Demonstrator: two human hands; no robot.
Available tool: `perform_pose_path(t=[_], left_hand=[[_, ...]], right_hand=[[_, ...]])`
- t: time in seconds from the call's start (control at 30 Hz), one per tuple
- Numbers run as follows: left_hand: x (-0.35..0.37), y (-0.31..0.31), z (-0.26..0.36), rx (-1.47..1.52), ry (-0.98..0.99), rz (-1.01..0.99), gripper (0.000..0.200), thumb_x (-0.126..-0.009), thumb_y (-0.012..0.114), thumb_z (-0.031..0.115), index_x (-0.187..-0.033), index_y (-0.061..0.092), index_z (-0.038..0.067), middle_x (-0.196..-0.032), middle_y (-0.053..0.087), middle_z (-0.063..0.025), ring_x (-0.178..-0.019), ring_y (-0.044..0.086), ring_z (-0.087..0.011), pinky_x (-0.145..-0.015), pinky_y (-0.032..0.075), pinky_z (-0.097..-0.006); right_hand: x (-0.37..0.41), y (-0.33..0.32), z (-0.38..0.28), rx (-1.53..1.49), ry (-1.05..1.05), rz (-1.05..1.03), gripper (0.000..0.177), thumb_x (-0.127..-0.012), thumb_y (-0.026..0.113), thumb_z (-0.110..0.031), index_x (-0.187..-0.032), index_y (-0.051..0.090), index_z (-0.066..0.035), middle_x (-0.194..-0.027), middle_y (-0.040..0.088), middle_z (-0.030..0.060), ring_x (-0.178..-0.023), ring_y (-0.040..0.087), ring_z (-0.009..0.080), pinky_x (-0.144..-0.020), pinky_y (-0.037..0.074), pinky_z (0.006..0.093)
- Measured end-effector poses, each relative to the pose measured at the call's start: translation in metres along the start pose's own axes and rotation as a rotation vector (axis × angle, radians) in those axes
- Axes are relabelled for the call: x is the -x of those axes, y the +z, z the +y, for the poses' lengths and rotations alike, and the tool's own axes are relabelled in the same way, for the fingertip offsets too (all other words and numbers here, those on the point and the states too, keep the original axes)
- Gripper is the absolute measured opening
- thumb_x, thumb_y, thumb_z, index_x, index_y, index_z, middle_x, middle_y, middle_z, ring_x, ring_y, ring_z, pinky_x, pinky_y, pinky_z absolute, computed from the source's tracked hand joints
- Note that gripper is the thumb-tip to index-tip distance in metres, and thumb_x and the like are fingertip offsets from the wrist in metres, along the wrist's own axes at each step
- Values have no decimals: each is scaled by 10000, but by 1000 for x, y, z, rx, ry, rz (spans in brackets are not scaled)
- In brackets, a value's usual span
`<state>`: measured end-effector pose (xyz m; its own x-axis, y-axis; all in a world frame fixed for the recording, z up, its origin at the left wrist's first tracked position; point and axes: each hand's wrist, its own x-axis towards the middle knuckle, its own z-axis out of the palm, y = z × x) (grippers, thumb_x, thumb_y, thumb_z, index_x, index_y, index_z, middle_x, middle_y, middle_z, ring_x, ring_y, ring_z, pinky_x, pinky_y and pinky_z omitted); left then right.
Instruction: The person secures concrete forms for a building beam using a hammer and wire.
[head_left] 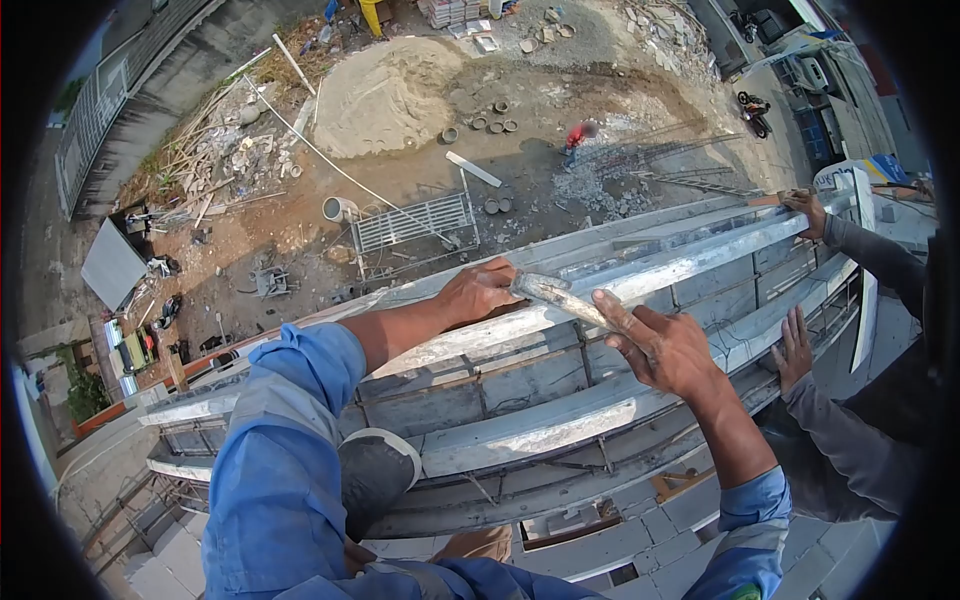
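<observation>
My left hand point(480, 290) curls over the top edge of a long pale ledge point(700, 255) that runs along the outside of a building, high above the ground. It grips one end of a short cement-crusted tool point(550, 290). My right hand point(655, 345) closes on the tool's other end, with the thumb lying along it. Both of my arms are in blue sleeves, pushed up at the forearm. My knee point(375, 470) presses against the wall below the ledge.
A co-worker in grey sleeves stands at the right, one hand point(805, 208) on the ledge top and the other hand point(795, 345) on a lower moulding point(540, 425). Far below lie a sand pile point(385, 95), a metal gate panel point(415, 222), debris and a person in red point(577, 135).
</observation>
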<state>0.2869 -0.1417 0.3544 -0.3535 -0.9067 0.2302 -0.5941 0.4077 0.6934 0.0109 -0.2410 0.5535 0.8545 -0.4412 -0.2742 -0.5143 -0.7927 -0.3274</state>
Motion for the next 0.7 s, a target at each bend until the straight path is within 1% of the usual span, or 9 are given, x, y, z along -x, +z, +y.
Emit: perform_pose_path(t=[0.1,0.27,0.33,0.5,0.53,0.57,0.6,0.63,0.7], left_hand=[[3,1,-3,15,16,-11,217,-772,677,140,-985,720,138,-1158,646,-10,-1077,594,-237,-772,570,-341],[4,-2,1,23,20,-14,232,-776,676,129,-1005,711,129,-1148,655,-17,-1097,582,-248,-772,575,-360],[1,-3,2,-50,51,-21,160,-858,615,166,-969,729,153,-1123,662,-16,-1112,571,-226,-821,568,-339],[-1,-7,6,-58,39,-38,179,-856,600,158,-994,714,157,-1102,666,-15,-1127,558,-234,-781,579,-341],[-1,-8,8,-52,29,-43,193,-850,598,145,-1011,704,152,-1090,667,-16,-1127,555,-237,-767,582,-340],[0,-7,6,-52,27,-44,193,-850,598,145,-1011,704,152,-1090,667,-16,-1127,555,-237,-767,582,-340],[1,-6,2,-86,77,-34,188,-838,627,135,-1011,700,137,-1062,666,-25,-1100,567,-250,-699,585,-337],[1,-7,1,-118,126,-24,190,-826,656,126,-1011,696,122,-1035,665,-33,-1072,578,-263,-630,588,-335],[0,-8,1,-69,122,-13,190,-835,641,120,-1018,691,121,-1014,666,-30,-1063,583,-265,-641,589,-339]], right_hand=[[-6,4,8,22,7,-74,628,-925,594,-352,-1481,305,-397,-811,648,52,-550,622,267,-498,519,392],[-9,15,22,60,-1,-127,607,-940,574,-356,-1480,302,-406,-803,643,44,-543,617,257,-490,518,392],[-7,15,24,110,19,-163,601,-942,570,-357,-1478,303,-408,-794,639,43,-541,615,255,-486,517,389],[-3,15,24,-74,-5,58,584,-934,582,-364,-1471,351,-363,-758,626,33,-521,598,244,-480,512,385],[-2,15,24,-78,-6,55,584,-934,582,-364,-1471,351,-363,-758,626,33,-521,598,244,-480,512,385],[-2,15,24,-127,-39,139,584,-931,586,-365,-1468,359,-357,-755,625,32,-523,600,241,-482,511,388],[-1,15,24,-176,-72,224,584,-927,590,-367,-1466,367,-352,-752,624,31,-526,601,238,-484,509,391],[0,18,26,-179,-73,224,584,-927,590,-367,-1466,367,-352,-752,624,31,-526,601,238,-484,509,391],[3,24,32,-46,-71,80,563,-927,595,-348,-1455,398,-335,-754,626,38,-529,597,254,-489,504,380]])
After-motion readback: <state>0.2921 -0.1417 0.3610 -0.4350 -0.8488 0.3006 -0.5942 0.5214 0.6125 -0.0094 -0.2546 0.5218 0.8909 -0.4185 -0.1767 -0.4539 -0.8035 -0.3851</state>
